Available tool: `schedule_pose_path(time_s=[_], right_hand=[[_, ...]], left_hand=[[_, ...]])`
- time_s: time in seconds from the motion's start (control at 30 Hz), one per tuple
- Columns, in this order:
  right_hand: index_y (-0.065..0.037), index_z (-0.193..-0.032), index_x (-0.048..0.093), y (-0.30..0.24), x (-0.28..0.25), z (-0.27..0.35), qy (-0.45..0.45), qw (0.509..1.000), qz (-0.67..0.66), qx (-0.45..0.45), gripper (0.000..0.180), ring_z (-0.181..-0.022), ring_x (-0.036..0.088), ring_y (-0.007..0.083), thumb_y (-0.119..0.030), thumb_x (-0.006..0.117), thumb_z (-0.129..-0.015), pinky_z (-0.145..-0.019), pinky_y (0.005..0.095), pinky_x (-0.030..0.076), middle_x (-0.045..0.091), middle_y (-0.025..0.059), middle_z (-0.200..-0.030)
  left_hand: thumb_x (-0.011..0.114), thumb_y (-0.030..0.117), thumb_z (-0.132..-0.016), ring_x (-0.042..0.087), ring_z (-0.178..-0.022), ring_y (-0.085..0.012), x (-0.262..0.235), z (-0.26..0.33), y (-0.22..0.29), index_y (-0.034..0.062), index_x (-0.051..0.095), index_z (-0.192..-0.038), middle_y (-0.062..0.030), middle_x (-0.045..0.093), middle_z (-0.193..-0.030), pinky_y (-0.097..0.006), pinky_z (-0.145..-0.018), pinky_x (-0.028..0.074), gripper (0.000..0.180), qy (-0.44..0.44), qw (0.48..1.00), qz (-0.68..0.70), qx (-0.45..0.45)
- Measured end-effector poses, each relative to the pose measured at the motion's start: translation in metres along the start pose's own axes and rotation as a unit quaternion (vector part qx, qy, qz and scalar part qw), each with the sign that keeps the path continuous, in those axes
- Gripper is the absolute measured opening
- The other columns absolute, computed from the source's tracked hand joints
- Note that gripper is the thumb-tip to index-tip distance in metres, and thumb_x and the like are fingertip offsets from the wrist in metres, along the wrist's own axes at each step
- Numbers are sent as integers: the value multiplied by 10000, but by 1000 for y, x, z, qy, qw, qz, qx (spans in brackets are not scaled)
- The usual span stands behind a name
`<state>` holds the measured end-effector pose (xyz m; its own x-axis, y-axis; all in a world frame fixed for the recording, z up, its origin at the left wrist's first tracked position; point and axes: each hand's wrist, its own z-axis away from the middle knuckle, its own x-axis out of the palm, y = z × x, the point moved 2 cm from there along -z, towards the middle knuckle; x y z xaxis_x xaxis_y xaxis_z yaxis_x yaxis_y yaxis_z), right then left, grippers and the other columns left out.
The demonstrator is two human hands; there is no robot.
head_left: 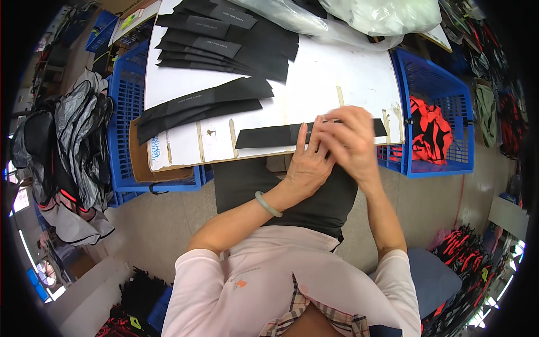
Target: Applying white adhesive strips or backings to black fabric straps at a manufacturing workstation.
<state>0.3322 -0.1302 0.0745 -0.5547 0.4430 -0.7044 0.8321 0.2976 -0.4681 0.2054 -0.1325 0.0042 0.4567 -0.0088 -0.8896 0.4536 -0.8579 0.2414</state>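
Observation:
A flat black strip (264,136) with a small pale printed line lies lengthwise along the near edge of the white tabletop (320,70). My left hand (310,167), a pale bangle on its wrist, rests at the middle of this strip with fingers stretched out. Over the strip's right half, my right hand (352,143) bends its fingers down beside the left fingertips. Motion smears those fingers, and whether they hold anything is hidden. Left of the hands, a few similar black strips (208,100) overlap. A larger fanned pile of black strips (224,42) lies farther back.
Clear plastic bags (376,17) cover the table's far right. Blue crates (128,90) stand at the left, with a cardboard box (143,163) by the table corner. Another blue crate (438,78) at the right holds red and black fabric (429,132). Grey-black garments (78,146) hang far left.

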Motion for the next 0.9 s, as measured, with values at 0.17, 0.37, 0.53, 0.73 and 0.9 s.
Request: schedule_pose_path(time_s=[0.17,0.37,0.53,0.73,0.9], right_hand=[[-117,-770,699,-38,88,-31,-112,989,-43,-86,93,-836,545,201,-128,730,-683,-780,356,393,568,28,-821],[-161,-805,713,-42,105,-32,-153,984,-52,-73,137,-786,516,189,-114,727,-678,-713,346,386,525,10,-795],[-179,-859,686,-43,111,-28,-138,988,-30,-65,225,-816,531,211,-191,777,-653,-725,362,413,518,21,-818],[-119,-869,637,-61,118,-28,-84,996,-28,-30,320,-853,513,236,-246,800,-624,-725,386,393,520,59,-842],[-114,-781,633,-46,99,-17,-67,996,-48,-22,256,-836,499,224,-217,803,-620,-734,369,377,513,51,-821]], left_hand=[[499,233,-941,418,-1309,-341,4,-9,-4,87,425,-1372,-181,421,-1418,-503,-1047,351,461,85,994,-26,-58],[452,262,-921,353,-1347,-423,7,-5,-4,87,391,-1386,-209,364,-1462,-597,-1047,322,500,23,1000,-13,-14],[406,265,-942,315,-1370,-436,1,-2,-5,55,352,-1413,-238,309,-1487,-603,-1071,279,519,-16,1000,-21,3],[473,219,-893,213,-1415,-435,-2,0,-4,55,304,-1440,-232,231,-1528,-607,-1107,188,596,-68,997,-29,0],[543,167,-852,178,-1426,-427,-5,-12,11,66,293,-1455,-212,204,-1540,-588,-1124,150,660,-71,997,-11,15]])
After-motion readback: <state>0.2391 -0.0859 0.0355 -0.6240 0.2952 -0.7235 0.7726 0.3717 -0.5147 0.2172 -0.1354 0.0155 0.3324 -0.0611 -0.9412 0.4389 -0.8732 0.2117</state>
